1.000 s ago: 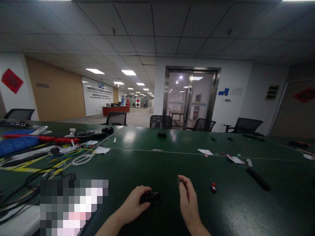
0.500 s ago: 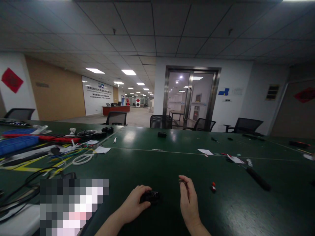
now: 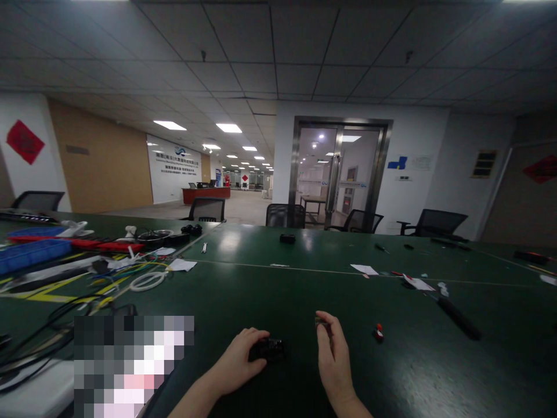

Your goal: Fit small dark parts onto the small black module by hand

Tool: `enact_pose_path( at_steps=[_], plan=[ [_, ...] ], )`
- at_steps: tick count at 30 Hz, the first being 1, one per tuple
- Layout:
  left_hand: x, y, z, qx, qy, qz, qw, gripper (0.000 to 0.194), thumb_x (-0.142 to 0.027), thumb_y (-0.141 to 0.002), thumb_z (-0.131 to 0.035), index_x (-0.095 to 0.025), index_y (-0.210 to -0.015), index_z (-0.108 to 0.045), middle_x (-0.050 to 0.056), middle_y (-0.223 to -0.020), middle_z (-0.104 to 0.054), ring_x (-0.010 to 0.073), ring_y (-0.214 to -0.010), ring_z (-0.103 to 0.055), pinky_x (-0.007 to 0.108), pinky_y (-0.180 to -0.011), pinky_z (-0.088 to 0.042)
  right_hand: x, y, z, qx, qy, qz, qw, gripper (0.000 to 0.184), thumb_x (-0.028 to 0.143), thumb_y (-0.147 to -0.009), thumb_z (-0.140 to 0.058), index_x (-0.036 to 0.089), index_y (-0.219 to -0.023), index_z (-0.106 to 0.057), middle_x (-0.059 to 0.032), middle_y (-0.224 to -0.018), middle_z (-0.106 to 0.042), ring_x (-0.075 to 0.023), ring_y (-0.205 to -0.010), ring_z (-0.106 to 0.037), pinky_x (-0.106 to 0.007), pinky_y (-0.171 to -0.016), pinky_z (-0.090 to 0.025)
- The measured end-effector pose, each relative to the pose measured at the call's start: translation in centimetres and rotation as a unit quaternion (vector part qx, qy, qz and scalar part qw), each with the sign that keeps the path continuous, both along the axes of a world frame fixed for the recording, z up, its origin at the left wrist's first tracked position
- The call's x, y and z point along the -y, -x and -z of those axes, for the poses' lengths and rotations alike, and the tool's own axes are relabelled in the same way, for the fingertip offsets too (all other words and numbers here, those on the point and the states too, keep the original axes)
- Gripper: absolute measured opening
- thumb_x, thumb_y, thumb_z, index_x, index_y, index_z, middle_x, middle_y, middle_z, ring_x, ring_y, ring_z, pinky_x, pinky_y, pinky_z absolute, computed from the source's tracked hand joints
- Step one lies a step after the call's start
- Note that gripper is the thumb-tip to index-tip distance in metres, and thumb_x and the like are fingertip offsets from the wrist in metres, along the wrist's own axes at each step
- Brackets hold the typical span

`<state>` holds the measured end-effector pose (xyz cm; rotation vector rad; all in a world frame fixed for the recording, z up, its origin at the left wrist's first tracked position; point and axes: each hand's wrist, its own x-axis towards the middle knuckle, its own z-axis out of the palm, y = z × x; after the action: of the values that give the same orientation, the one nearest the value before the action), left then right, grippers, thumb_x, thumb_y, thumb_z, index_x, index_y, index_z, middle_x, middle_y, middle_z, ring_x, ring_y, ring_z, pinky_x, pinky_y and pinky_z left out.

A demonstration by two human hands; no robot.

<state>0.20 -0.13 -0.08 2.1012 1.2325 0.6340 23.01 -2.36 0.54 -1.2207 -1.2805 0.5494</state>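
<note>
My left hand [image 3: 237, 361] rests on the dark green table [image 3: 278, 296] with its fingers closed round a small black device [image 3: 268, 348]. Just to its right, my right hand [image 3: 334, 360] is raised a little, pinching a tiny metallic part [image 3: 321, 320] between thumb and fingertips. That part hangs a short way above and right of the black device, not touching it. A small red and black piece [image 3: 379, 332] lies on the table to the right of my right hand.
Left: tangled cables [image 3: 52, 331], a white ring [image 3: 145, 282], blue trays [image 3: 30, 253], red tools. Right: a black-handled tool [image 3: 459, 318] and paper scraps [image 3: 364, 269]. A small black box [image 3: 287, 238] and office chairs [image 3: 285, 215] sit at the far edge, glass doors [image 3: 337, 174] beyond.
Both hands have hardly moved. The view has shifted slightly, so everything sits a touch lower and further right.
</note>
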Motion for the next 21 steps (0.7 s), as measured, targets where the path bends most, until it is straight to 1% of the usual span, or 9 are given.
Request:
enact_pose_path(
  at_steps=[3, 8, 11, 14, 18, 21],
  plan=[
    [0.2, -0.1, -0.3, 0.0, 0.011, -0.007, 1.0, 0.048, -0.024, -0.075, -0.06, -0.023, -0.122, -0.051, 0.005, -0.119, -0.054, 0.0212, -0.108, -0.049, 0.033, -0.096, -0.035, -0.1, 0.1, -0.1, 0.001, 0.002, 0.001, 1.0, 0.036, 0.046, -0.084, -0.045, 0.022, -0.108, -0.056, -0.0058, -0.101, -0.061, -0.0226, -0.094, -0.057, -0.034, -0.08, -0.047],
    [0.2, -0.4, -0.6, -0.01, 0.012, -0.015, 1.0, 0.048, -0.022, -0.071, -0.062, -0.021, -0.118, -0.054, 0.005, -0.116, -0.056, 0.0235, -0.108, -0.049, 0.034, -0.096, -0.035, -0.4, 0.6, -0.1, 0.007, -0.011, 0.013, 1.0, 0.039, 0.048, -0.078, -0.055, 0.02, -0.105, -0.06, -0.0072, -0.1, -0.065, -0.0231, -0.092, -0.059, -0.037, -0.083, -0.046],
    [0.1, -0.5, -0.5, -0.009, 0.003, -0.012, 1.0, 0.048, -0.021, -0.069, -0.063, -0.023, -0.116, -0.055, 0.004, -0.115, -0.057, 0.0231, -0.107, -0.049, 0.033, -0.095, -0.035, -0.5, 0.9, -0.2, 0.023, -0.003, -0.031, 0.999, 0.036, 0.045, -0.076, -0.058, 0.021, -0.102, -0.063, -0.0069, -0.101, -0.066, -0.0237, -0.097, -0.059, -0.038, -0.087, -0.045],
    [0.1, -0.5, -0.4, -0.01, -0.005, -0.006, 1.0, 0.047, -0.02, -0.069, -0.063, -0.024, -0.115, -0.056, 0.004, -0.113, -0.057, 0.0228, -0.105, -0.05, 0.032, -0.093, -0.036, -0.3, 1.2, -0.3, 0.048, 0.032, -0.095, 0.994, 0.028, 0.04, -0.075, -0.06, 0.024, -0.098, -0.065, -0.0045, -0.099, -0.066, -0.0238, -0.099, -0.059, -0.038, -0.088, -0.046],
    [0.1, -0.4, -0.4, -0.01, -0.021, 0.002, 1.0, 0.043, -0.02, -0.068, -0.064, -0.024, -0.111, -0.058, 0.003, -0.109, -0.059, 0.022, -0.102, -0.051, 0.031, -0.09, -0.037, 0.0, 1.9, -0.2, 0.091, 0.038, -0.127, 0.987, 0.016, 0.029, -0.072, -0.062, 0.027, -0.087, -0.067, -0.0024, -0.094, -0.065, -0.0236, -0.094, -0.059, -0.038, -0.085, -0.045],
    [0.0, -0.4, -0.2, -0.012, -0.035, 0.007, 0.999, 0.042, -0.023, -0.068, -0.066, -0.025, -0.109, -0.059, 0.002, -0.108, -0.06, 0.0219, -0.101, -0.051, 0.031, -0.089, -0.037, 0.1, 2.5, 0.1, 0.132, 0.06, -0.156, 0.977, 0.014, 0.025, -0.07, -0.062, 0.028, -0.082, -0.067, -0.0013, -0.089, -0.064, -0.0228, -0.089, -0.058, -0.036, -0.081, -0.044]
  ],
)
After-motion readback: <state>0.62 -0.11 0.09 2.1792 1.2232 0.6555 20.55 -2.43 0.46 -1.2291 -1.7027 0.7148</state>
